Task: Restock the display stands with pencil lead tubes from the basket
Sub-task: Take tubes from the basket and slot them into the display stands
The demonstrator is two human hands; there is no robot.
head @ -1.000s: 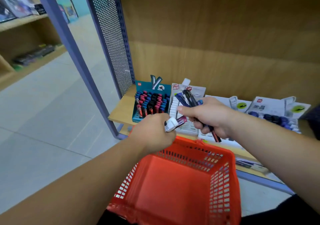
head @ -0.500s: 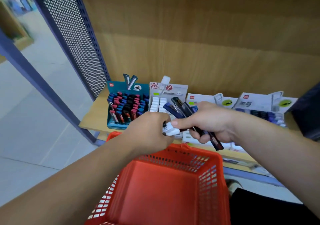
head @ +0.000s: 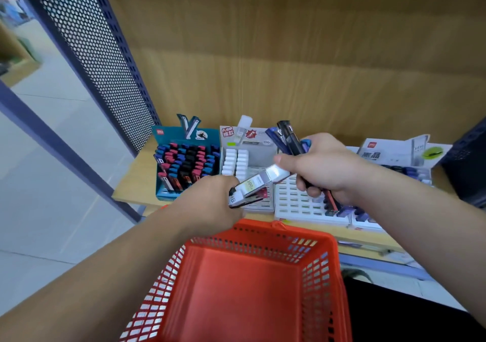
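Observation:
My right hand [head: 324, 166] grips a bundle of dark blue and black lead tubes [head: 288, 137], and its thumb and forefinger pinch the white cap end of a white lead tube [head: 259, 182]. My left hand [head: 210, 203] holds the lower end of that white tube together with a dark red tube [head: 256, 195]. Both hands hover above the far rim of the orange basket [head: 263, 236], whose inside looks bare. Behind them on the wooden shelf stand a teal stand [head: 186, 162] full of blue, red and black tubes and a white stand [head: 242, 157] with two short rows of white tubes.
More white display trays [head: 302, 207] and card-backed stands [head: 402, 152] fill the shelf to the right. A perforated blue metal panel [head: 86, 52] borders the shelf on the left, with a wooden back wall behind. A dark bin edge [head: 468, 157] sits at far right. Grey floor lies left.
The white tube has been drawn further out between my hands and now lies slanted. My view has moved closer to the shelf and turned slightly right.

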